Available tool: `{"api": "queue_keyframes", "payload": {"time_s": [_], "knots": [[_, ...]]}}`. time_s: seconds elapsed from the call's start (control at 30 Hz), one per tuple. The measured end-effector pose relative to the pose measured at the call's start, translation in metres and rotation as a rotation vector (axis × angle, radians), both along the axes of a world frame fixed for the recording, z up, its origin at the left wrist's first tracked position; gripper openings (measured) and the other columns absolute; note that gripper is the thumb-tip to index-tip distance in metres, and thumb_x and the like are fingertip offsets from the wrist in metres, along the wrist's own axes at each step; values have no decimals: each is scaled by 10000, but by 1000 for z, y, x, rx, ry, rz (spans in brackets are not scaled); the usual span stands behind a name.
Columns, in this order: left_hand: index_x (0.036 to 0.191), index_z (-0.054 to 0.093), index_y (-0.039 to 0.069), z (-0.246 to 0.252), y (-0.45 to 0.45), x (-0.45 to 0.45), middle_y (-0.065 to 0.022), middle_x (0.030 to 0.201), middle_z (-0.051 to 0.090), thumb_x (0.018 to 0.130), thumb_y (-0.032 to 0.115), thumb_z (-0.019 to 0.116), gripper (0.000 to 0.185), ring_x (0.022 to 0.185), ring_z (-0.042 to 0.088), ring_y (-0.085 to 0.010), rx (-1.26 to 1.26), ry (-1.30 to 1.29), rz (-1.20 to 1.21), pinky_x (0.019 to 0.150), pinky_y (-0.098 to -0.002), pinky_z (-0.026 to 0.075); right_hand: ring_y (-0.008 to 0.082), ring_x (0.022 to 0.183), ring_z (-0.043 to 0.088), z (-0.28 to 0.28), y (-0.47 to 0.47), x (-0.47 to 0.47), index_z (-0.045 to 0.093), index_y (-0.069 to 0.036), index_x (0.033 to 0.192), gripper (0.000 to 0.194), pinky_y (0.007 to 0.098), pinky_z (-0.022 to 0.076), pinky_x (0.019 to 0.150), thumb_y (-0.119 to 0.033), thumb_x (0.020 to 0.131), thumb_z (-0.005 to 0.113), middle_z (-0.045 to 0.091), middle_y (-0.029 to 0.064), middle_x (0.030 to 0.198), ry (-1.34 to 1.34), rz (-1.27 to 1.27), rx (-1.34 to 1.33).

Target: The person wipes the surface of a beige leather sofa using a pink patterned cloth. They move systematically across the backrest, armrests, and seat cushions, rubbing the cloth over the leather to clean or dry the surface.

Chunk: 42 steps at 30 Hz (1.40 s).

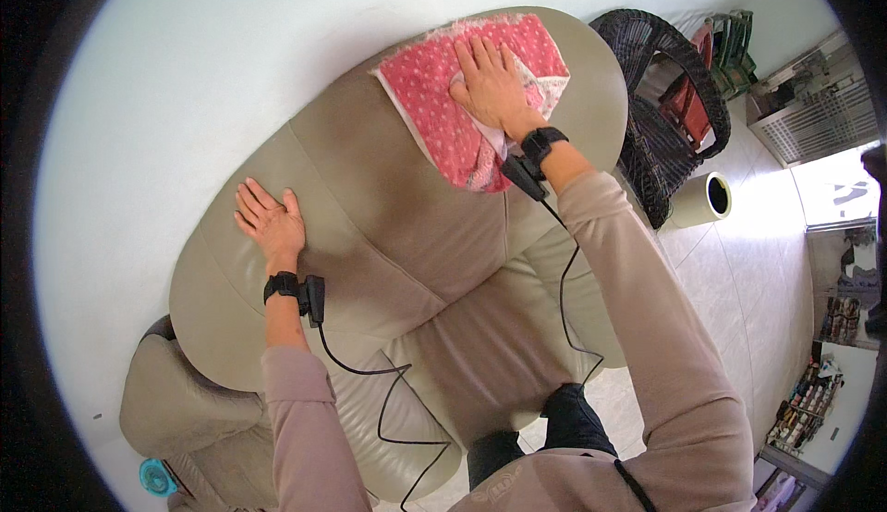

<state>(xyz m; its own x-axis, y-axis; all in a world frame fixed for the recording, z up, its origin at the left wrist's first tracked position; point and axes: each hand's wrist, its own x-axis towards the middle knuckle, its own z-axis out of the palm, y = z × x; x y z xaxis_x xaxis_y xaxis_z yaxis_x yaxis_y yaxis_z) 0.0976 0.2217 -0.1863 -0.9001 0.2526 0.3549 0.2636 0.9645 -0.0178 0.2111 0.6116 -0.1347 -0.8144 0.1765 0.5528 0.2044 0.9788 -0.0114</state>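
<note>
A pink towel with white dots (429,106) lies spread over the upper right part of the backrest of a beige leather armchair (388,186). Flat on the towel rests my right hand (488,86), fingers slightly apart, with a bunched, paler fold of the cloth beside and under it. My left hand (271,224) lies palm down on the bare leather at the left of the backrest, fingers spread, holding nothing. Each wrist bears a black strap with a small device and a cable.
A white wall (208,61) runs behind the armchair. To the right are a black wicker chair (644,144), a cream cylindrical bin (693,201) and the tiled floor (741,262). Another upholstered seat (187,394) stands at lower left, near a turquoise round object (158,477). The cables hang over the armchair.
</note>
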Motion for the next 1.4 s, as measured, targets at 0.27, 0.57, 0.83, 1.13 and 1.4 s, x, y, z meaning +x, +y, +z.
{"api": "queue_keyframes", "payload": {"time_s": [0.27,0.57,0.83,1.13,1.4], "knots": [[1525,50,0,-2,-8,-8,-196,1586,95,1000,458,294,738,1475,54,-330,-14,13,4,1179,-504,21,380,1378,326,-19,2,38,342,0,1447,708,504,181,1164,-443,905,454,377,235,1466,29,6,9],[1527,66,14,-16,-21,-18,-189,1585,99,1004,447,300,718,1475,55,-324,-6,91,-32,1178,-507,22,368,1406,297,4,66,-6,314,-10,1472,791,544,148,1159,-560,912,404,349,225,1499,-89,-182,-83],[1531,82,38,-14,-23,-19,-173,1585,109,1001,429,320,700,1475,64,-318,12,123,-35,1178,-511,34,359,1400,305,-18,61,33,365,-74,1459,680,546,142,1162,-489,926,438,364,200,1492,0,-79,-54],[1528,86,29,-20,-34,-26,-180,1576,138,1009,441,292,694,1465,113,-327,-40,219,-68,1176,-510,68,361,1408,297,3,105,4,357,-116,1473,667,600,144,1139,-493,926,422,351,182,1510,-55,-200,-125],[1528,104,31,-18,-36,-26,-184,1571,152,1013,442,286,683,1462,125,-330,-51,159,-18,1171,-514,77,357,1404,298,-13,126,35,357,-147,1473,670,621,158,1131,-498,909,443,345,164,1512,-58,-131,-49]]}}
